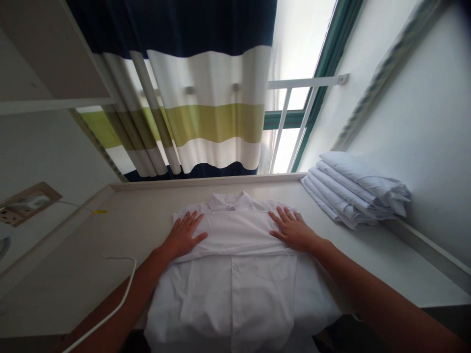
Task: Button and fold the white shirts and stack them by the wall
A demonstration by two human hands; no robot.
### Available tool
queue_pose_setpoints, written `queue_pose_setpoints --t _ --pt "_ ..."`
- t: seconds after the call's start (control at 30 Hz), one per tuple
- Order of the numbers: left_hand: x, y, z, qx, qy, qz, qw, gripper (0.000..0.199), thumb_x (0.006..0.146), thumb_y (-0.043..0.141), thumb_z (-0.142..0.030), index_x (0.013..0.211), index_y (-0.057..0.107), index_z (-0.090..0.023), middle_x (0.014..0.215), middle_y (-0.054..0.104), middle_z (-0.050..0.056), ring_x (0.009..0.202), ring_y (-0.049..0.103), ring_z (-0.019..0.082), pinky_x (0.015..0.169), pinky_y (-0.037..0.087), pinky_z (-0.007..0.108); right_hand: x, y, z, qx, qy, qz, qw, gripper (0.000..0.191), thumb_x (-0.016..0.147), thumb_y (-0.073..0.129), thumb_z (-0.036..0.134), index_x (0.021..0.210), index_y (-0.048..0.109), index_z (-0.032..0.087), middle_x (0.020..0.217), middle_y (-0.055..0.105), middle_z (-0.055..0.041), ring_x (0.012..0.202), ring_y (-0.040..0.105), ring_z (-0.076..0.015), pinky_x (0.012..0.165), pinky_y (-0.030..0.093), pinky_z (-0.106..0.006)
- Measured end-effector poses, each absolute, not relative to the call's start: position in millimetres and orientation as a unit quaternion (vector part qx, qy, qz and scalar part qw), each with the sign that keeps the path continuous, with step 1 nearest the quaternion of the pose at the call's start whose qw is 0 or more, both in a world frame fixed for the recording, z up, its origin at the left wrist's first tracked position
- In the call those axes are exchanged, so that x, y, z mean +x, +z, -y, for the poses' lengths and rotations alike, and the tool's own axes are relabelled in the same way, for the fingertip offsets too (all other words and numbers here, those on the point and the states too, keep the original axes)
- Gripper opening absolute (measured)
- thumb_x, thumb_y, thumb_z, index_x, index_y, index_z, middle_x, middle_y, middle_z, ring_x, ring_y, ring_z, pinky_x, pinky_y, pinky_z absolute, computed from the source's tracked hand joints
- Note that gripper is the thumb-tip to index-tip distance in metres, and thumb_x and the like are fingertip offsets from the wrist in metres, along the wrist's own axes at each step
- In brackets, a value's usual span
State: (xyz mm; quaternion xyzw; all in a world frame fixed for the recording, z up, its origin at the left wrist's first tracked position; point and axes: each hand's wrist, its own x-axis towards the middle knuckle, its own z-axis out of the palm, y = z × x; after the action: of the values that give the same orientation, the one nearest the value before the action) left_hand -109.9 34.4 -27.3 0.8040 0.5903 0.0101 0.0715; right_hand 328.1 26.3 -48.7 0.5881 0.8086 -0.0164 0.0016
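Observation:
A white collared shirt [239,228] lies on the pale table [121,220], its collar toward the window and its upper part folded over itself. Below that folded part, white cloth with a buttoned front and a chest pocket [235,299] extends down to the near edge of the view. My left hand [186,234] rests flat on the shirt's left side, fingers spread. On the right side of the shirt, my right hand [292,229] also lies flat with fingers apart. Neither hand grips the cloth.
Several folded white garments [353,191] are stacked at the back right, against the wall. A white cable [127,289] passes over my left forearm. A wall socket [29,202] is at the left. Behind the table's raised back edge [206,181] hangs a striped curtain [213,122].

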Motion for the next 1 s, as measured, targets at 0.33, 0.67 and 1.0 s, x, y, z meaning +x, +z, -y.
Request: queue_pose_setpoints --t 0.33,0.67,1.0 --pt "-122 -31 -101 0.811 0.031 -0.58 0.064 0.085 0.092 0.032 -0.077 0.162 0.025 -0.028 0.17 0.019 0.01 0.157 0.013 0.034 0.123 0.013 0.059 321 -51 -85 0.588 -0.024 -0.808 -0.016 0.084 0.095 0.022 0.078 0.164 0.016 0.03 0.17 0.012 -0.0149 0.156 0.01 -0.0406 0.12 0.013 -0.066" --pt "-118 -31 -134 0.814 0.033 -0.577 0.06 0.083 0.093 0.031 -0.076 0.161 0.026 -0.028 0.17 0.019 0.009 0.157 0.013 0.034 0.124 0.012 0.059 323 -55 -123 0.58 -0.019 -0.814 -0.024 0.085 0.095 0.022 0.077 0.164 0.017 0.028 0.17 0.014 -0.0152 0.155 0.013 -0.0409 0.12 0.013 -0.066" --pt "-131 9 -66 0.793 0.218 -0.569 0.009 0.054 0.101 0.039 -0.052 0.136 0.061 -0.018 0.154 0.05 0.013 0.148 0.038 0.029 0.122 0.03 0.051 320 -11 -77 0.555 0.065 -0.81 -0.179 0.059 0.104 0.031 0.051 0.153 0.045 0.02 0.165 0.033 -0.0123 0.154 0.026 -0.031 0.125 0.008 -0.057"
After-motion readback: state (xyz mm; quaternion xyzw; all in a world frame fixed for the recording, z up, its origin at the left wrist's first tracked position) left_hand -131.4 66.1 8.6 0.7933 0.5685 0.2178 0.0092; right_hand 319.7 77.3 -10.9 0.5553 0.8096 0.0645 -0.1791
